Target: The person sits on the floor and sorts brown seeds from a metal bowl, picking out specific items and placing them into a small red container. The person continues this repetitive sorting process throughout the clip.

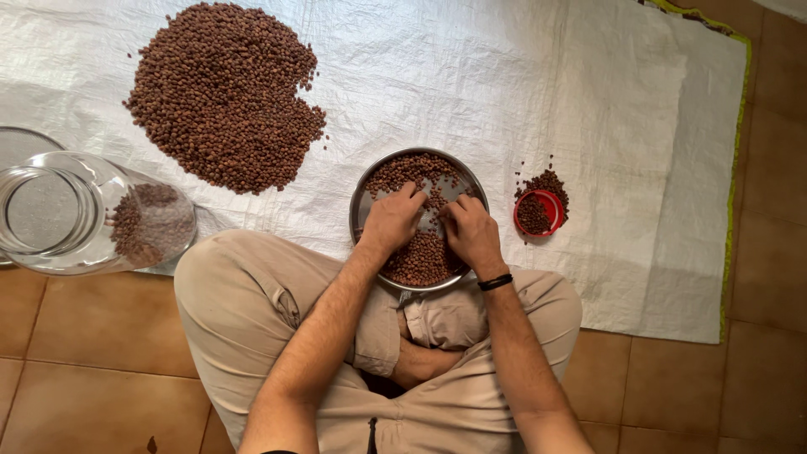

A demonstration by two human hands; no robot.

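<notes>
Two hands rest palms-down inside a round steel plate of brown chickpeas propped against the person's crossed legs, the left hand and right hand side by side, fingers spread loosely, gripping nothing. Being round, the plate has no long axis; both hands lie equally near, fingers pointing away toward the large chickpea heap on the white sheet

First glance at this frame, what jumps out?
Both hands, left hand and right hand, spread brown seeds in a round steel plate at the person's crossed legs. A big seed heap lies upper left on the white sheet; a glass jar lies tipped at left.
</notes>
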